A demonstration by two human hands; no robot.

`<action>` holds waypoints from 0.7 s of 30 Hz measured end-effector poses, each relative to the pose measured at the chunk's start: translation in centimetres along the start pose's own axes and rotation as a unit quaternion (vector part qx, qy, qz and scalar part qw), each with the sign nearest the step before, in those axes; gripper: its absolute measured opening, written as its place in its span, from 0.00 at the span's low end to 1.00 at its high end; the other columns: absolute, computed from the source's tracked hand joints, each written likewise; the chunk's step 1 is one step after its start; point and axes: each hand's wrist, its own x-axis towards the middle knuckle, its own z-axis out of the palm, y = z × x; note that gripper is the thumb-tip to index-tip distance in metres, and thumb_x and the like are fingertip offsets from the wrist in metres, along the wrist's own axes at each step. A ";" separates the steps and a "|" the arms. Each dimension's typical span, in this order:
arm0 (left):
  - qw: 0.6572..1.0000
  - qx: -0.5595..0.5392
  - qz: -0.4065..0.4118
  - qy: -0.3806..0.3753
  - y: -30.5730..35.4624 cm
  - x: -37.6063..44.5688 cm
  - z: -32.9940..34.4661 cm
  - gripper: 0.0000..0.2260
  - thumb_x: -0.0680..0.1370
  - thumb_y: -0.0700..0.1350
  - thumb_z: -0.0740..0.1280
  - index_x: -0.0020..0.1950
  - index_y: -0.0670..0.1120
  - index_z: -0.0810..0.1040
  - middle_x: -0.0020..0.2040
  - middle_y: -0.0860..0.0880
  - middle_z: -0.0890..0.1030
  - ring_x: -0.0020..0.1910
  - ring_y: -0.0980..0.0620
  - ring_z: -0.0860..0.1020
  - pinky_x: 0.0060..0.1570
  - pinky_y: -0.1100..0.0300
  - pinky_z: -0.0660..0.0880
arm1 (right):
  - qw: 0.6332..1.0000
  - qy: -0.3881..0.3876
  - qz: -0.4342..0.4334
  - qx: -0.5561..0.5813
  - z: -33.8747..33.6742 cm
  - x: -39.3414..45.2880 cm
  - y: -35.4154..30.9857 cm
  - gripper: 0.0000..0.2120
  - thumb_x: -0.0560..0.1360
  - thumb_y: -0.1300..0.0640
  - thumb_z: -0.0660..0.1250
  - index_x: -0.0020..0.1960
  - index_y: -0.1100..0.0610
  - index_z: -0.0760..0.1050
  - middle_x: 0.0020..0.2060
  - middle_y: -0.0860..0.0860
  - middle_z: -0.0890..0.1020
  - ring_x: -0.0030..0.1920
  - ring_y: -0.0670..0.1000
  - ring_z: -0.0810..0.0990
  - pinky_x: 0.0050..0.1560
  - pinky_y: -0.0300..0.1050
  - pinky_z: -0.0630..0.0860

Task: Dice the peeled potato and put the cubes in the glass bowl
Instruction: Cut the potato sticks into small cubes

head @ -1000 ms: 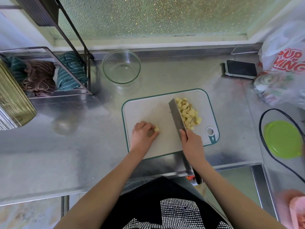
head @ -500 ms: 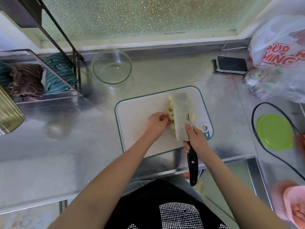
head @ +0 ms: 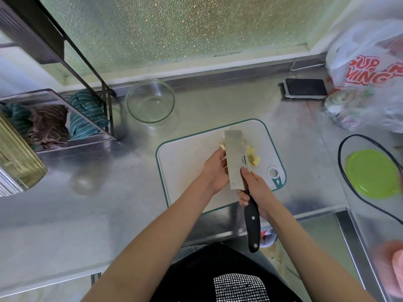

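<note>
Clearly we are near the end of the job, judging from how things lie. Our steel table carries the white cutting board with its teal rim, and beyond its far left corner, well apart, stands the glass bowl, with no cubes in it that we can see. On the board our cleaver lies with its broad blade turned flat, most of the diced potato hidden beneath or beside it; only a few yellow cubes show along the right edge and one at the left. Our right hand grips the black handle, forefinger reaching onto the blade. Our left hand rests against the blade's left side with fingers fairly straight, seemingly pushing cubes toward the steel; whether it holds any we cannot tell. So the cutting looks done, no whole potato remains in sight, and what is left, we judge, is gathering the cubes and carrying them across to the bowl.
</note>
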 end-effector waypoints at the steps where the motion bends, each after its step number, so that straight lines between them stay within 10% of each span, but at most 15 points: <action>1: 1.000 -0.001 -0.008 -0.004 0.1 -0.1 0.0 0.14 0.81 0.49 0.56 0.47 0.41 0.76 0.41 0.43 0.73 0.41 0.46 0.73 0.46 0.53 0.73 | 1.000 -0.001 -0.001 -0.002 0.1 0.1 0.0 0.17 0.80 0.46 0.56 0.45 0.59 0.71 0.24 0.53 0.67 0.20 0.47 0.62 0.19 0.38 0.63; 11: 0.999 -0.029 0.031 0.025 0.5 0.3 -1.3 0.17 0.82 0.48 0.52 0.51 0.39 0.76 0.47 0.43 0.78 0.45 0.50 0.76 0.50 0.58 0.73 | 0.992 0.064 -0.063 -0.093 -0.8 0.6 -0.7 0.17 0.80 0.46 0.56 0.45 0.58 0.72 0.24 0.54 0.68 0.21 0.49 0.65 0.21 0.41 0.66; 15: 0.975 0.179 0.124 0.032 0.5 0.1 -0.9 0.17 0.80 0.50 0.57 0.63 0.43 0.75 0.63 0.50 0.75 0.63 0.54 0.71 0.66 0.60 0.63 | 0.948 0.137 -0.137 -0.251 -1.6 0.1 -0.5 0.17 0.81 0.49 0.56 0.37 0.58 0.64 0.23 0.55 0.67 0.20 0.52 0.68 0.23 0.44 0.68; 21: 0.877 0.400 0.241 0.111 0.9 -1.1 -3.2 0.14 0.80 0.48 0.58 0.64 0.48 0.74 0.61 0.51 0.76 0.58 0.53 0.74 0.60 0.57 0.71 | 0.857 0.194 -0.238 -0.414 -2.0 -0.7 -0.1 0.19 0.81 0.52 0.56 0.31 0.52 0.62 0.25 0.49 0.68 0.27 0.53 0.69 0.30 0.48 0.67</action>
